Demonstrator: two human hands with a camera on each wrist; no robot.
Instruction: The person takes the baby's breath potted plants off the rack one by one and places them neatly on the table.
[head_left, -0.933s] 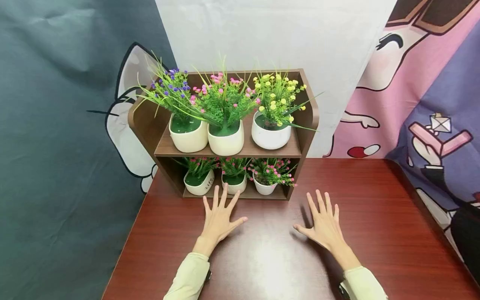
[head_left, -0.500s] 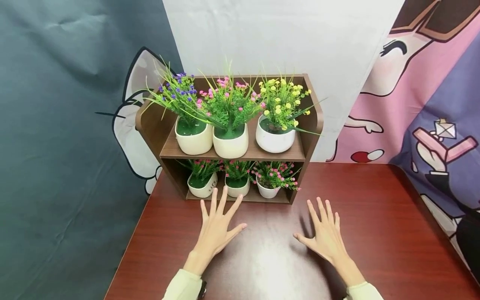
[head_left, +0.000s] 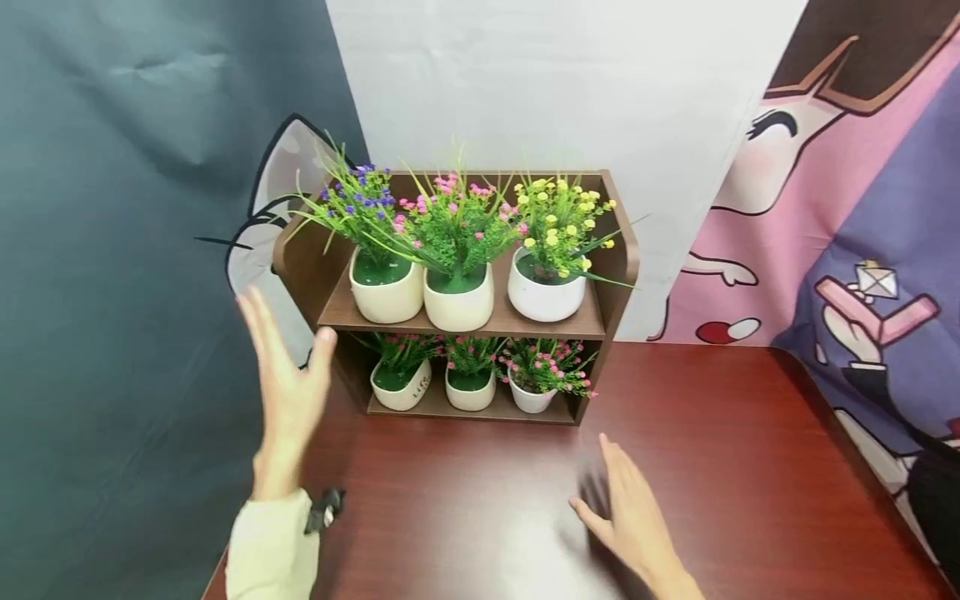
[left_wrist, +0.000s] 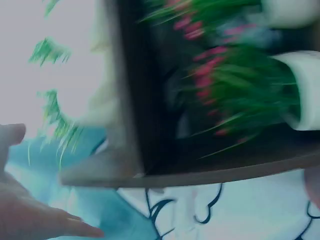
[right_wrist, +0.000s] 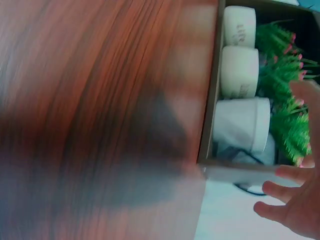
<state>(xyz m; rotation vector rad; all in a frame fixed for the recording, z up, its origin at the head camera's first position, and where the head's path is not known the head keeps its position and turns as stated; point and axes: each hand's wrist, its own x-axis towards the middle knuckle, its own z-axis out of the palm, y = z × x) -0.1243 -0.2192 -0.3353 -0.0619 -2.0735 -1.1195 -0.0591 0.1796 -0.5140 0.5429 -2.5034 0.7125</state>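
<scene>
A brown two-tier shelf (head_left: 558, 332) holds potted artificial flowers. On its upper board stand a purple-flowered pot (head_left: 386, 296), a pink-flowered pot (head_left: 460, 305) and a yellow-flowered pot (head_left: 547, 297). Below are three smaller pots with pink flowers, the leftmost a lettered pot (head_left: 402, 393). My left hand (head_left: 288, 396) is raised, blurred, just left of the shelf, thumb apart from the fingers and holding nothing. Over the tabletop, right of and in front of the shelf, my right hand (head_left: 636, 521) has straight fingers and nothing in it. The right wrist view shows the shelf corner beyond that hand (right_wrist: 302, 205).
The shelf stands at the back of a red-brown wooden table (head_left: 720, 467). Behind it hangs a white cloth (head_left: 555, 83), with a dark teal cloth (head_left: 135, 333) at left and a printed cartoon backdrop (head_left: 862, 208) at right.
My left hand has swung left and up from in front of the lower pots to beside the shelf. My right hand has come slightly nearer, its spread fingers now together. The pots stay in place.
</scene>
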